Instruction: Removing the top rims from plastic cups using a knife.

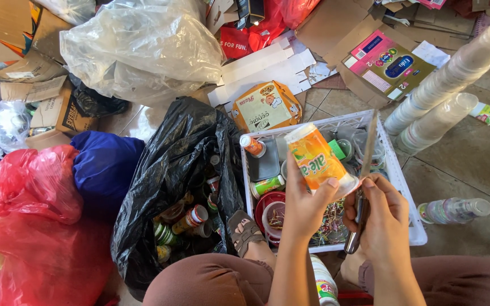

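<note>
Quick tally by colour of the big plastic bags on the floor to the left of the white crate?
Black bag: 1
Red bag: 1
Blue bag: 1
Clear bag: 1
Total: 4
The left hand holds an orange cup over the white crate.

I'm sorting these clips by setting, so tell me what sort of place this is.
Probably an informal recycling sorting spot on a tiled floor: flattened cardboard, stacked plastic cups and a black bag of small containers beside a white crate.
</note>
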